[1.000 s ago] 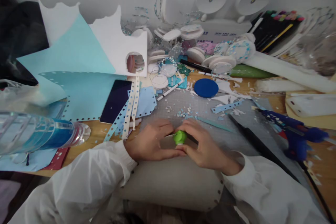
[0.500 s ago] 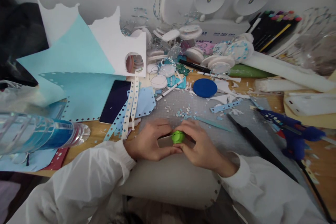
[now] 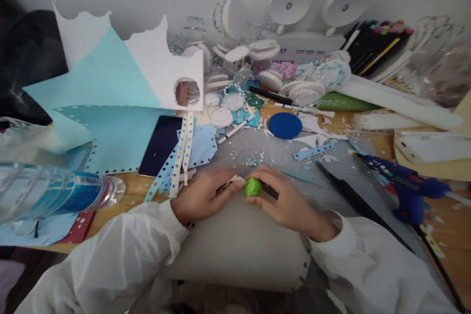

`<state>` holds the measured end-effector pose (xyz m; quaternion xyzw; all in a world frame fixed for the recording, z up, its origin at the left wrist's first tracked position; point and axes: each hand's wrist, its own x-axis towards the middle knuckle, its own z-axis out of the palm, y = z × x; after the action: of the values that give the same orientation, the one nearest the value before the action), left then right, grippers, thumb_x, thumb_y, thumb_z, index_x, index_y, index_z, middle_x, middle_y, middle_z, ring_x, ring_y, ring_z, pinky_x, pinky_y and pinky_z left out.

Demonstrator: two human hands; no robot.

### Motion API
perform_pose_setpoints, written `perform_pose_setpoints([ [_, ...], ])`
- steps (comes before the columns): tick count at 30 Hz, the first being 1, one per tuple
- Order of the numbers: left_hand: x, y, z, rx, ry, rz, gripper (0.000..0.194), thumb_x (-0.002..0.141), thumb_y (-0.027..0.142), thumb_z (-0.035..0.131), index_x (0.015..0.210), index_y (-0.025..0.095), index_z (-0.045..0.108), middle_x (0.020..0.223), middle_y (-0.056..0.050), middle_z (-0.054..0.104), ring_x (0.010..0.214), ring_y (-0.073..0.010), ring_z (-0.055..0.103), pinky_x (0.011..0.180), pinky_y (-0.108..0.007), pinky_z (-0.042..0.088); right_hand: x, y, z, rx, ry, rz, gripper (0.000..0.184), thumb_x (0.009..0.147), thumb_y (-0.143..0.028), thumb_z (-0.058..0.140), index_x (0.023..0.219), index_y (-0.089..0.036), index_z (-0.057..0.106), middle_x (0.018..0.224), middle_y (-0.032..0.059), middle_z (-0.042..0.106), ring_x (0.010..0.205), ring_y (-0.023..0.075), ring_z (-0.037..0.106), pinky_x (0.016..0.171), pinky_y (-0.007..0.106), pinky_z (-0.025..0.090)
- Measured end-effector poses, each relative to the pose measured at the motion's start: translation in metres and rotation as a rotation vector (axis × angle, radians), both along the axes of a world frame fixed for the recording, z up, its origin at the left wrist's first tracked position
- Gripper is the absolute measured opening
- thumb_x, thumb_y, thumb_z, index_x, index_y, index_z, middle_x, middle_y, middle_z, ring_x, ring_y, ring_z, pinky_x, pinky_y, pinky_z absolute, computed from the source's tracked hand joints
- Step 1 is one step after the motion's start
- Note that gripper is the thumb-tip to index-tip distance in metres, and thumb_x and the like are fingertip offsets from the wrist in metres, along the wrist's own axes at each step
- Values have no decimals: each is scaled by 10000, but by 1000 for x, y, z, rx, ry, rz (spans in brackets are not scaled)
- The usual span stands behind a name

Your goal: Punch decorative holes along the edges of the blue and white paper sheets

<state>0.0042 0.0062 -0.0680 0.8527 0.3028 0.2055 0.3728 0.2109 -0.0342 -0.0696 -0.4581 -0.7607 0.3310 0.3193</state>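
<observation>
My right hand (image 3: 281, 201) is closed around a small bright green craft punch (image 3: 253, 187), thumb below and fingers above. Close to its left, my left hand (image 3: 204, 194) pinches the far edge of a large pale sheet of paper (image 3: 243, 250), and a light bit of the edge shows between thumb and fingers. The sheet spreads toward my body, with dark star-shaped holes near its lower right corner. The punch sits at the sheet's far edge; whether paper is inside it I cannot tell.
Beyond my hands, paper scraps litter a grey cutting mat (image 3: 235, 149) near a blue disc (image 3: 285, 125). A blue glue gun (image 3: 408, 176) and black tool (image 3: 349, 191) lie right. Left are star-punched strips (image 3: 180, 157), a phone (image 3: 160, 144) and a water bottle (image 3: 66, 189).
My left hand has turned and closed its fingers on the paper edge. The green punch has shifted slightly right and tilted in my right hand. The view has tipped slightly.
</observation>
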Motion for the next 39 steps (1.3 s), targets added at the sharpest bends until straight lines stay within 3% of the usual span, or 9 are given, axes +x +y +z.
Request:
perform_pose_setpoints([
  [3, 0, 0, -4, 80, 23, -6, 330, 986, 297, 375, 722, 160, 517, 685, -13, 522, 665, -138, 503, 614, -254, 379, 1, 0, -2, -4, -8, -13, 144, 842, -319, 625, 925, -209, 584, 888, 55, 616, 865, 213, 561, 785, 352, 438],
  [10, 0, -1, -4, 155, 33, -27, 319, 982, 263, 381, 726, 156, 537, 674, -21, 538, 663, -145, 519, 611, -257, 383, 2, -1, -3, -33, -12, -35, 151, 820, -331, 660, 917, -223, 617, 930, 50, 647, 912, 220, 597, 820, 354, 462],
  [18, 0, -2, -3, 158, 11, -20, 281, 973, 232, 394, 739, 155, 529, 701, -35, 554, 686, -153, 538, 626, -259, 395, 3, -2, -1, -107, -5, -12, 381, 802, -251, 643, 1178, -234, 584, 1129, 62, 650, 1057, 223, 598, 933, 384, 463],
  [29, 0, -4, -4, 198, 5, -7, 275, 962, 213, 412, 698, 170, 473, 666, -10, 500, 653, -142, 498, 601, -254, 363, 3, -6, -4, -105, 18, -10, 528, 778, -162, 580, 1300, -220, 523, 1250, 51, 620, 1127, 191, 588, 981, 331, 461],
  [35, 0, -4, -2, 152, -26, 32, 291, 966, 229, 408, 701, 163, 507, 671, -16, 518, 653, -138, 511, 603, -249, 377, 1, -6, -4, -70, 56, -22, 446, 799, -164, 611, 1231, -240, 529, 1175, 37, 631, 1067, 180, 594, 940, 318, 472],
  [39, 1, -4, 2, 38, -52, 52, 199, 926, 319, 515, 876, 148, 604, 790, -41, 623, 749, -153, 583, 680, -259, 434, -3, -7, -6, 89, 28, -26, 304, 831, -184, 626, 1123, -210, 547, 1055, 63, 615, 993, 194, 581, 869, 334, 484],
])
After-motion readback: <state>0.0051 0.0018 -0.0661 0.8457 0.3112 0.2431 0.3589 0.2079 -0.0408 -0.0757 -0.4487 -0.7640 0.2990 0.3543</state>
